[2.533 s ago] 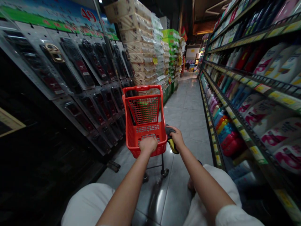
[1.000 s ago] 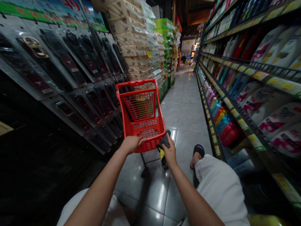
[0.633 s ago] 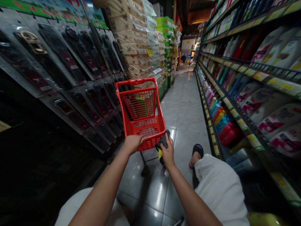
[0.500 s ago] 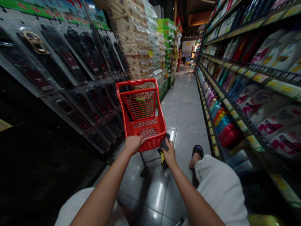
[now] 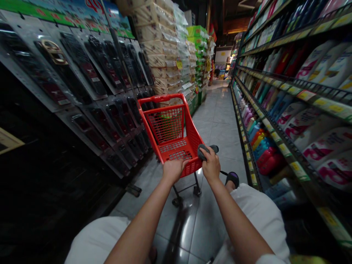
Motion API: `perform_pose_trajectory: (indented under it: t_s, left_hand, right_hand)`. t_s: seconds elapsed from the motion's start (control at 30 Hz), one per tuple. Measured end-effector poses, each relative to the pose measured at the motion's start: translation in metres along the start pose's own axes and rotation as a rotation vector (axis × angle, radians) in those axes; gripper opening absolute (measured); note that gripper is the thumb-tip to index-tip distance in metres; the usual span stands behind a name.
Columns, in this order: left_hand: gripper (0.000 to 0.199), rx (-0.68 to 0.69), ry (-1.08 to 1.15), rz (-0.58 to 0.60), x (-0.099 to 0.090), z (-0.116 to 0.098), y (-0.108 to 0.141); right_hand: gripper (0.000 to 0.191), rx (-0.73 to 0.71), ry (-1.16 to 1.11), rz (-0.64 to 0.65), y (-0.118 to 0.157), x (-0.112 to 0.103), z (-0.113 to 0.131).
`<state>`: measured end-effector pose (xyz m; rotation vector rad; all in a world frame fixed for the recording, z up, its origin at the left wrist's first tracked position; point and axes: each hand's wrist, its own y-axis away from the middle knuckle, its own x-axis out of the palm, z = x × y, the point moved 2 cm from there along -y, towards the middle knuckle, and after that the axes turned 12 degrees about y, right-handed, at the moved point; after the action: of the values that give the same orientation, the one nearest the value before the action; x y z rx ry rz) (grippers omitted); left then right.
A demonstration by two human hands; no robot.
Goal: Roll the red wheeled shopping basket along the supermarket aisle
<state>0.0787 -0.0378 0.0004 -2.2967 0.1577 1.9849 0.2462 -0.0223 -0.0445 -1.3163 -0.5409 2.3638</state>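
A red shopping cart [image 5: 170, 141] with a plastic basket and thin metal legs on wheels stands on the tiled floor in front of me. My left hand [image 5: 174, 170] is closed over the near rim of the basket. At the basket's near right corner, my right hand [image 5: 211, 163] grips a dark grey cloth [image 5: 204, 151], bunched up under the fingers. Inside the basket nothing lies on the grated bottom.
Packaged belts [image 5: 82, 66] hang on a rack at the left. Beyond them rise stacked wrapped packs [image 5: 162, 51] and green packs [image 5: 198, 44]. Shelves of bottles [image 5: 291, 121] line the right side. My foot in a dark slipper [image 5: 232, 179] is right of the cart.
My right hand has risen from beside the basket to its rim with the grey cloth. The near end of the cart and my left hand have shifted right.
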Motion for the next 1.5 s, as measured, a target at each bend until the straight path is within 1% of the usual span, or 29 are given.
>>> perform_pose_trajectory:
  t_s: [0.07,0.17,0.23,0.27,0.37,0.43,0.47,0.53,0.6,0.63,0.67,0.73,0.77,0.83,0.9,0.97,1.1,1.17,1.2,1.23,1.3,1.37,1.43,1.47,1.5]
  left_hand:
    - [0.059,-0.036,0.029,-0.017,0.002,-0.012,-0.002]
    - [0.059,-0.07,0.07,-0.043,0.005,-0.023,-0.002]
    - [0.057,-0.068,0.088,-0.054,0.008,-0.028,-0.002]
    - [0.056,-0.065,0.096,-0.053,0.009,-0.031,-0.001]
    - [0.052,-0.091,0.118,-0.044,0.013,-0.041,-0.001]
    - [0.051,-0.125,0.125,-0.059,0.014,-0.049,-0.001]
    - [0.052,-0.133,0.124,-0.067,0.013,-0.053,-0.001]
    - [0.052,-0.101,0.113,-0.062,0.011,-0.056,0.0]
    - [0.049,-0.006,0.092,-0.019,0.006,-0.053,0.002]
    - [0.047,0.057,0.08,0.01,0.003,-0.048,0.004]
    - [0.046,0.119,0.069,0.033,-0.001,-0.041,0.005]
    - [0.05,0.216,0.02,0.041,-0.009,-0.027,0.005]
    - [0.053,0.256,-0.012,0.013,-0.013,-0.02,0.005]
    - [0.058,0.254,-0.045,-0.033,-0.017,-0.009,0.001]
    - [0.061,0.238,-0.068,-0.059,-0.018,-0.005,-0.003]
    - [0.063,0.233,-0.076,-0.069,-0.016,-0.004,-0.006]
    - [0.063,0.287,-0.049,-0.071,-0.013,0.001,-0.007]
    - [0.064,0.326,-0.023,-0.069,-0.013,0.007,-0.005]
    - [0.064,0.343,-0.006,-0.067,-0.013,0.01,-0.004]
    - [0.065,0.356,0.011,-0.066,-0.013,0.012,-0.003]
    - [0.065,0.367,0.037,-0.067,-0.014,0.015,-0.001]
    - [0.065,0.366,0.042,-0.069,-0.014,0.017,-0.002]
    - [0.065,0.363,0.034,-0.069,-0.014,0.017,-0.003]
    - [0.066,0.361,0.029,-0.068,-0.014,0.017,-0.004]
    - [0.066,0.36,0.025,-0.064,-0.014,0.017,-0.005]
  right_hand:
    - [0.069,-0.02,0.005,0.0,0.008,0.0,0.0]
    - [0.075,-0.159,0.007,0.055,0.023,-0.002,0.0]
    - [0.076,-0.201,0.029,0.084,0.023,-0.006,-0.006]
    - [0.074,-0.182,0.044,0.082,0.018,-0.009,-0.012]
    - [0.069,-0.055,0.066,0.049,-0.003,-0.015,-0.028]
    - [0.068,-0.003,0.054,0.032,-0.01,-0.014,-0.033]
    - [0.068,-0.009,0.043,0.031,-0.009,-0.013,-0.033]
    - [0.069,-0.088,0.019,0.052,-0.002,-0.01,-0.031]
    - [0.072,-0.197,0.01,0.093,0.004,-0.009,-0.031]
    - [0.073,-0.226,0.017,0.107,0.004,-0.01,-0.034]
    - [0.074,-0.224,0.029,0.112,0.0,-0.01,-0.038]
    - [0.075,-0.142,0.062,0.098,-0.014,-0.012,-0.048]
    - [0.074,-0.087,0.076,0.09,-0.023,-0.012,-0.051]
    - [0.073,-0.007,0.094,0.087,-0.037,-0.009,-0.053]
    - [0.073,0.001,0.098,0.094,-0.038,-0.005,-0.043]
    - [0.074,-0.047,0.087,0.098,-0.022,0.0,-0.025]
    - [0.081,-0.192,0.008,0.106,0.032,0.005,0.012]
    - [0.082,-0.23,-0.024,0.112,0.048,0.007,0.019]
    - [0.082,-0.226,-0.032,0.112,0.049,0.008,0.018]
    - [0.081,-0.201,-0.043,0.105,0.045,0.01,0.014]
    - [0.078,-0.081,-0.094,0.061,0.024,0.015,-0.001]
    - [0.074,0.111,-0.213,-0.012,-0.008,0.023,-0.022]
    - [0.072,0.309,-0.409,-0.062,-0.039,0.035,-0.041]
    - [0.071,0.401,-0.519,-0.045,-0.052,0.041,-0.047]
    - [0.069,0.47,-0.618,0.002,-0.061,0.048,-0.051]
